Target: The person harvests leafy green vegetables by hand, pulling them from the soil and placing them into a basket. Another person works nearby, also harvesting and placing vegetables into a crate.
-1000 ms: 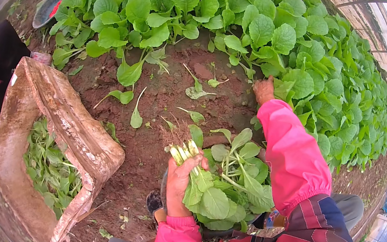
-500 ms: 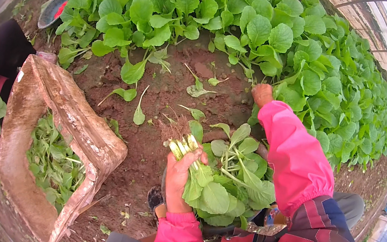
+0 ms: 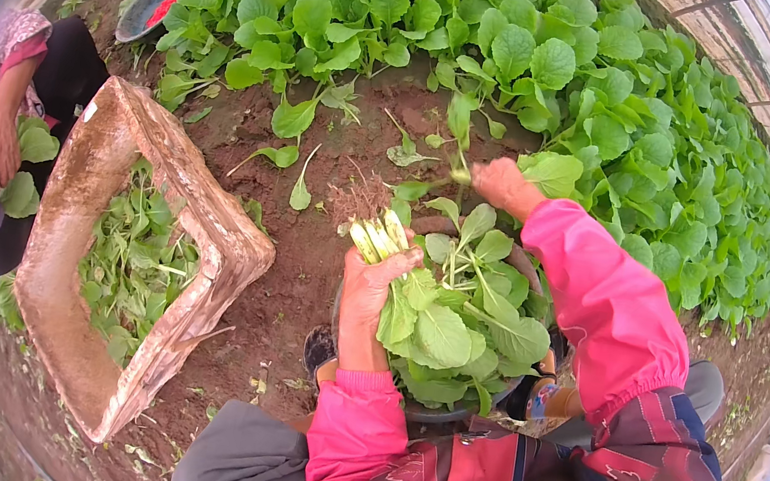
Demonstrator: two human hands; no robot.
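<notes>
My left hand (image 3: 370, 284) is shut on a bunch of cut leafy greens (image 3: 452, 327), pale stem ends pointing up and left, leaves hanging over my lap. My right hand (image 3: 503, 185), in a pink sleeve, reaches forward to the edge of the planted bed (image 3: 496, 47). Its fingers are closed on a small green plant (image 3: 456, 173) just above the bare soil (image 3: 332, 192). The part of the plant inside the fist is hidden.
A dirty pale box (image 3: 208, 213) with loose greens inside lies on the soil at left. Beyond it another person's hand (image 3: 1, 152) holds leaves. A grey bowl (image 3: 145, 6) sits at the bed's far left. Dense green plants fill the top and right.
My right hand has drawn slightly back toward me from the bed's edge with a plant in its fingers. My left hand still holds the bunch in about the same place.
</notes>
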